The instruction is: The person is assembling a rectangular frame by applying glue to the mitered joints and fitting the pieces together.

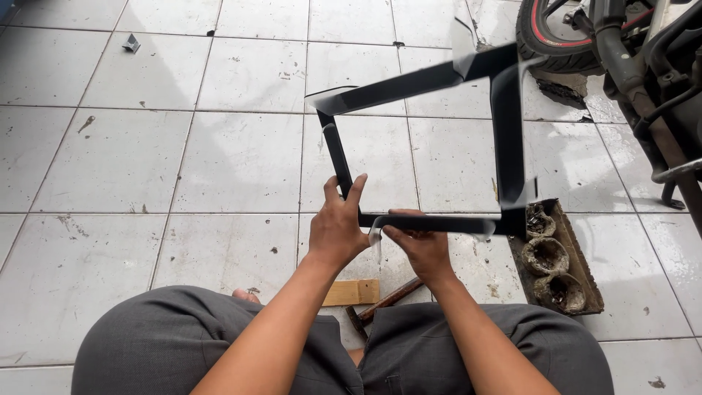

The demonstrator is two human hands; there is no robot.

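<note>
grey-trousered knees (183, 344) nearest | left hand (336, 230) grasps black square metal frame (508, 124) at its near corner | right hand (424, 249) pinches bottom bar | frame held tilted above white tiled floor (146, 161) | wooden tray (563, 260) right

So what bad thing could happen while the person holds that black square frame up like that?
The black frame is held only at its near corner by the left hand and right hand, so its far end could tip or swing toward the motorcycle tyre. Clear film is peeling by the fingers, and a metal edge there might nick skin. If it drops, it could land on the tray of dirty cups below.
</note>
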